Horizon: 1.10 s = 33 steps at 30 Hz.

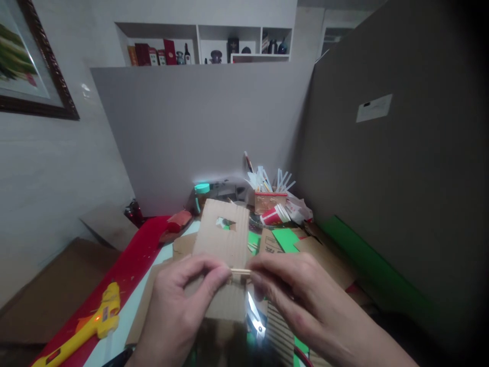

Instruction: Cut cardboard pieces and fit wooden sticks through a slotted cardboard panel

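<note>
Between my two hands a pair of thin wooden sticks (240,271) lies level, pinched at its left end by my left hand (179,300) and at its right end by my right hand (301,290). Both hands have thumb and fingers closed. Right behind the sticks stands a cardboard piece (221,244) with a small cut-out window near its top; whether the sticks touch it I cannot tell. Below my right fingertips lie silver scissors (256,321), blades pointing up the view.
A yellow glue gun (103,316) with an orange light lies on red cloth (133,260) at left. Farther back are a turquoise-lidded jar (201,191), a box of glue sticks (270,202) and tipped paper cups (274,215). Cardboard and green sheets (286,239) lie right. Grey partitions (206,122) enclose the table.
</note>
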Each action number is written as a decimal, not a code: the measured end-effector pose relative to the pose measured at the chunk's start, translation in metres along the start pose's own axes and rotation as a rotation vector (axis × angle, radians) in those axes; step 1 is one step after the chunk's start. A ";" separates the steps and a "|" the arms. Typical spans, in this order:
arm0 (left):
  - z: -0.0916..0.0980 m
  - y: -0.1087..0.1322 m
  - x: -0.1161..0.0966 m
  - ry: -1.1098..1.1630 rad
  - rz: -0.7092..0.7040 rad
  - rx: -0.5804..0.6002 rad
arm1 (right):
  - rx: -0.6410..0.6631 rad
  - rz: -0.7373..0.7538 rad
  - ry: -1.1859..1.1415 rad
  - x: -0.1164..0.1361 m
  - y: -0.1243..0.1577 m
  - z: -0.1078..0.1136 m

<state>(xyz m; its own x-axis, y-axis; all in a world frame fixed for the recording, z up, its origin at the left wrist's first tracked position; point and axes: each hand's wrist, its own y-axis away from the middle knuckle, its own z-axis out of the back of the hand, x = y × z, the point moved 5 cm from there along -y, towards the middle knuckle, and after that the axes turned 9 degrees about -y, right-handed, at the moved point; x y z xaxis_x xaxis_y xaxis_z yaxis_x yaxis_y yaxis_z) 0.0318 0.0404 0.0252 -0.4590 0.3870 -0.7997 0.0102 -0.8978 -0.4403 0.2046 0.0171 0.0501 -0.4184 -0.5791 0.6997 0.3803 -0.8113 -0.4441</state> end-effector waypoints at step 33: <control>-0.003 0.014 0.020 -0.268 -0.405 -0.378 | -0.131 -0.078 0.117 -0.039 -0.009 -0.039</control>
<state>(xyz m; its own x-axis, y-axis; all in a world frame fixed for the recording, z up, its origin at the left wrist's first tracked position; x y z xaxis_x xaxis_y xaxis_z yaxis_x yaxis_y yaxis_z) 0.0256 0.0361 0.0017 -0.6989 0.5714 -0.4301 0.0802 -0.5350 -0.8410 0.1852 0.0439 0.0053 -0.5384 -0.5131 0.6684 0.2358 -0.8533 -0.4651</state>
